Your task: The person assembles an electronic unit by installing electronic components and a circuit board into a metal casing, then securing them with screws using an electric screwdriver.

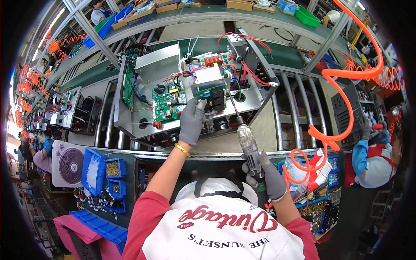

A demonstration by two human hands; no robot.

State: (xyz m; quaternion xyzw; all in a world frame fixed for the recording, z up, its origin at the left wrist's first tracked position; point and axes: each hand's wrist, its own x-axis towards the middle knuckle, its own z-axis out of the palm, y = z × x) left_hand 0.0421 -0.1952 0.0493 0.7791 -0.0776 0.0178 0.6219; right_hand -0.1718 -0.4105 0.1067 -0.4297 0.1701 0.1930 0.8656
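Observation:
In front of me an open metal chassis (123, 123) lies on the roller conveyor, full of circuit boards and wires. My left hand (192, 122), in a grey glove, reaches over its near wall. Its thumb and fingers are closed on the edge of a small upright green circuit board (207, 94) with black parts. In my gloved right hand (273, 178) is a power screwdriver (250, 146), its body wrapped in clear film near the front. The long thin bit points up into the chassis, close to the right side of that board. Whether the tip touches a screw is too small to tell.
A coiled orange air hose (342, 74) hangs at the right. Blue bins (93, 171) of small parts stand at near left beside a fan (69, 164). Metal rollers (296, 102) flank the chassis. A co-worker (375, 158) sits at far right. An overhead shelf (199, 15) crosses behind.

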